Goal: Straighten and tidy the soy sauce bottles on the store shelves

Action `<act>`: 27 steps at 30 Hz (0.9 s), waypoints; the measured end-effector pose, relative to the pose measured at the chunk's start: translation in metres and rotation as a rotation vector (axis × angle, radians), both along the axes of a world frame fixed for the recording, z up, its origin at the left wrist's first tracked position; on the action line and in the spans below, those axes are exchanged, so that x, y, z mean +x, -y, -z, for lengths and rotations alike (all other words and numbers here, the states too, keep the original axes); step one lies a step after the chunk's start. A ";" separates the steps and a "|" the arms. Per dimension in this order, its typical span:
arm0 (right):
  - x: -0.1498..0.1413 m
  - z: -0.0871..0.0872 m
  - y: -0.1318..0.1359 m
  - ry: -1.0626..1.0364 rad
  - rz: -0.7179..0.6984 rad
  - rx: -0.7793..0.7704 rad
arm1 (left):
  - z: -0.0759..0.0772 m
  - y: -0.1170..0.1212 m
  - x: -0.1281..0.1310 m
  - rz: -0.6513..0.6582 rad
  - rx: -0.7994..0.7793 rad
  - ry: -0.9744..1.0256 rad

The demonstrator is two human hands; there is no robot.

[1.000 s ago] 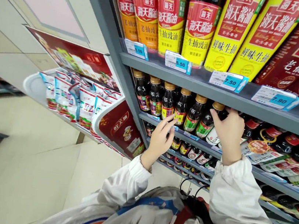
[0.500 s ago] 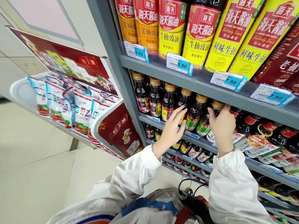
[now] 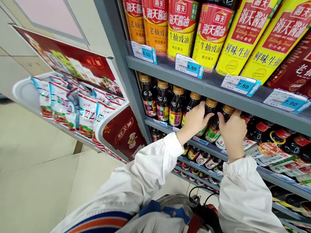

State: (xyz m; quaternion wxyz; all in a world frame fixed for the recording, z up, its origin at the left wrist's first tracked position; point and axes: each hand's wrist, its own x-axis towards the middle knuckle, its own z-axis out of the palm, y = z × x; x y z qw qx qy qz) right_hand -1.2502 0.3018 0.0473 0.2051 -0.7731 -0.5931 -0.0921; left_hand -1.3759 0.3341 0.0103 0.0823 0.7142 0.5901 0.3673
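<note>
My left hand (image 3: pixel 195 120) is closed at a small dark soy sauce bottle (image 3: pixel 210 105) with a gold cap, its thumb across the front and the fingers curled at the left side. Just to the right, my right hand (image 3: pixel 233 131) grips the neighbouring gold-capped bottle (image 3: pixel 212 133) with a green label, thumb on the left and fingers reaching round the right, where the tips are hidden. Both bottles stand upright in the front row of the second shelf. More gold-capped bottles (image 3: pixel 176 108) continue the row to the left.
Above my hands runs the upper shelf edge (image 3: pixel 162 69) with price tags, carrying large soy sauce bottles (image 3: pixel 182 27) and yellow boxes (image 3: pixel 244 32). Red-capped bottles (image 3: pixel 260 127) lie to the right. At the left, a side rack (image 3: pixel 20 88) holds white pouches (image 3: pixel 86 114).
My left hand has moved right and its spread fingers have closed in at a bottle beside my right hand. The right hand stays at its bottle.
</note>
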 end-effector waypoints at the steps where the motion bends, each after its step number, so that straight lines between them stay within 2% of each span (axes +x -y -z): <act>1: 0.000 0.000 0.000 -0.002 -0.003 0.003 | -0.002 -0.002 -0.002 0.015 -0.010 -0.007; 4: 0.001 0.001 -0.001 -0.002 0.001 0.005 | -0.002 -0.006 -0.010 0.084 0.011 0.022; 7: 0.002 0.001 -0.001 -0.002 0.003 -0.011 | 0.003 -0.009 -0.025 0.249 0.121 0.125; 9: 0.003 0.000 -0.001 -0.003 -0.005 -0.019 | 0.009 -0.008 -0.037 0.300 0.209 0.208; 11: 0.003 0.000 -0.001 -0.003 -0.016 -0.016 | 0.015 -0.008 -0.048 0.212 0.296 0.264; 13: 0.004 0.001 -0.002 -0.004 -0.020 -0.008 | 0.019 -0.008 -0.056 0.045 0.355 0.277; 16: 0.005 0.003 -0.003 -0.003 -0.022 0.015 | 0.020 -0.012 -0.059 -0.114 0.367 0.217; 18: 0.006 0.004 -0.004 -0.005 -0.029 0.032 | 0.015 -0.016 -0.056 -0.105 0.312 0.126; 23: 0.006 0.004 -0.004 -0.019 -0.031 0.020 | -0.004 -0.025 -0.048 -0.108 0.018 -0.089; 27: 0.005 0.002 -0.002 -0.025 -0.033 0.012 | -0.008 -0.030 -0.050 -0.143 -0.009 -0.185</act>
